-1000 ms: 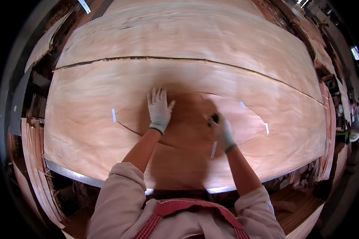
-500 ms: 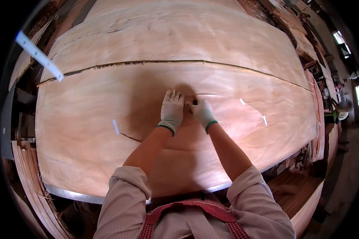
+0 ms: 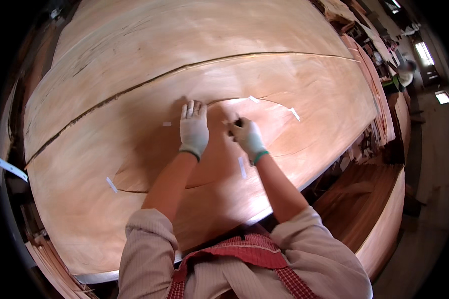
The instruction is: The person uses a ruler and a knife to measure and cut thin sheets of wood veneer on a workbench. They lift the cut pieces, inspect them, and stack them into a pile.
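A large sheet of pale reddish wood veneer [image 3: 80, 219] lies under both hands. On it is a darker pointed-oval patch [image 3: 149, 162] with thin curved seams. My left hand [image 3: 193, 129], in a white glove with a green cuff, rests flat near the patch's far edge, fingers stretched out. To its right, my gloved right hand [image 3: 248, 138] is closed around a small dark object [image 3: 237, 122], mostly hidden in the fingers. Short white tape strips lie about the patch: a far strip [image 3: 253, 99], a right strip [image 3: 295, 114], a near strip [image 3: 242, 167] and a left strip [image 3: 112, 184].
A dark split [image 3: 174, 71] runs across the sheet beyond the hands. A pale perforated strip [image 3: 12, 169] hangs at the left edge. Stacked veneer [image 3: 359, 204] stands at the right. Farther right, another person [image 3: 405, 74] is in the background.
The view has turned and shifted right, so the sheet sits slanted. My left hand is farther from my right. Tape strips left of my left hand and beside my right forearm now show.
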Demonstrator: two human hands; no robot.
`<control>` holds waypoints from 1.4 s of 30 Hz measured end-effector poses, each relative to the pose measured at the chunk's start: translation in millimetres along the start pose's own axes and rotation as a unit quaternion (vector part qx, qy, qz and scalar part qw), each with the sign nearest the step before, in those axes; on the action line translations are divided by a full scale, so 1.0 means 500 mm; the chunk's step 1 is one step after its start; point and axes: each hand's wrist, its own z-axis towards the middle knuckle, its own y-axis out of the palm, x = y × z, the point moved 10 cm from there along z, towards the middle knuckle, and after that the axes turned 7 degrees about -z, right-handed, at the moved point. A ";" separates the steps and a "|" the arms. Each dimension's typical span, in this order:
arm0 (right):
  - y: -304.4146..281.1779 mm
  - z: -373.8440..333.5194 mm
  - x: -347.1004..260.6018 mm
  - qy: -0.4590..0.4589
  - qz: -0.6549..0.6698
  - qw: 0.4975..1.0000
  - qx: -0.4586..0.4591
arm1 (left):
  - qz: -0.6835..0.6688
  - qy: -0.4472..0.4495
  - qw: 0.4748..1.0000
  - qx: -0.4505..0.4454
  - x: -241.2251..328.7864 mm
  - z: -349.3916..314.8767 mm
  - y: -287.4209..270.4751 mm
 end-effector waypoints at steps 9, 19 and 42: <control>-0.188 -0.043 0.118 -0.005 -0.020 0.997 0.075 | -0.115 0.133 0.984 0.042 0.193 -0.098 0.047; -0.234 -0.051 0.268 0.116 -0.234 0.965 0.012 | -0.256 0.164 0.952 -0.023 0.366 -0.101 0.107; -0.032 -0.545 0.404 0.326 0.487 0.801 -0.123 | 0.022 -0.117 0.990 -0.073 -0.112 -1.006 -0.155</control>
